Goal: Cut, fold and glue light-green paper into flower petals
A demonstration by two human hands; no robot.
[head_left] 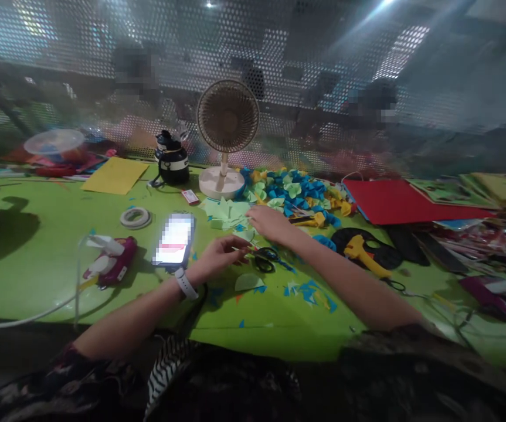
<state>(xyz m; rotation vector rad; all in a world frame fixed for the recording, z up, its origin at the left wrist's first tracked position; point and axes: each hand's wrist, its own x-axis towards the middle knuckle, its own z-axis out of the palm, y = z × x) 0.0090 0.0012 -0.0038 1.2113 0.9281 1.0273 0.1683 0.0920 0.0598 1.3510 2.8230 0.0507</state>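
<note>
hands both sit on your side of the fan (228, 114). your right hand (272, 224) is bent over the edge of the pale green paper (225, 212), fingertips at the pile just in front of the fan's base; you may be steadying or picking at a piece, though whether you pinch one i cannot tell. your left hand (220, 257) hangs farther from the fan, fingers loosely curled and apart, nothing seen in its grip. black-handled scissors (265, 259) lie just beside its fingertips, probably placed there for a quick reach.

nearer to you, in front of the fan, lie a pale green half-circle (249, 282) and blue scraps (312, 293), perhaps kept off the pile. left of the fan and nearer to you, a lit phone (173, 240) shows its screen, likely so you can glance at it, with a roll of tape (135, 225) beyond it. right of the fan's base spreads a heap of folded pieces (294, 187), likely gathered to save working room on the desk (279, 334). farther right of the fan, a yellow glue gun (364, 255) rests on something black (391, 258), perhaps against drips.
</note>
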